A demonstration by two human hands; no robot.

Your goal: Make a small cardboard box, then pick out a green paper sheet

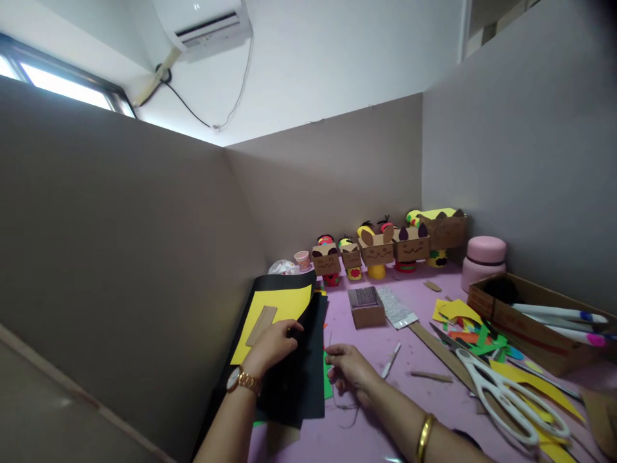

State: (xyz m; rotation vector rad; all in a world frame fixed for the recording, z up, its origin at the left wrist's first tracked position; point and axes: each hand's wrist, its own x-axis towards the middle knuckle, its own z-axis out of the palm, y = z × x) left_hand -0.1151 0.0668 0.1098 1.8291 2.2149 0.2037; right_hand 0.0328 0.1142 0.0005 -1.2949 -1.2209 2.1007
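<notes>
My left hand [276, 344], with a watch on its wrist, is over the black sheets [311, 379] beside a yellow sheet [284, 301]. Its fingers are curled together, and what they hold, if anything, is hidden. A strip of brown cardboard [261, 325] lies on the yellow sheet, against that hand. Near the right edge of the black sheets, my right hand [351, 372] pinches a thin strand that looks like thread. The strand [346, 408] hangs in a loose loop below the fingers, and a thin straight bit sticks up above them. Green paper [328, 379] shows beside the fingertips.
Cardboard-box figures [377, 251] line the back. A small cardboard box [366, 307] and a white pen-like tool [391, 360] lie mid-table. At right are large white-handled scissors [506, 392], paper scraps [482, 337], a pen box [540, 341] and a pink jar [484, 260]. Grey partitions [328, 180] enclose the table.
</notes>
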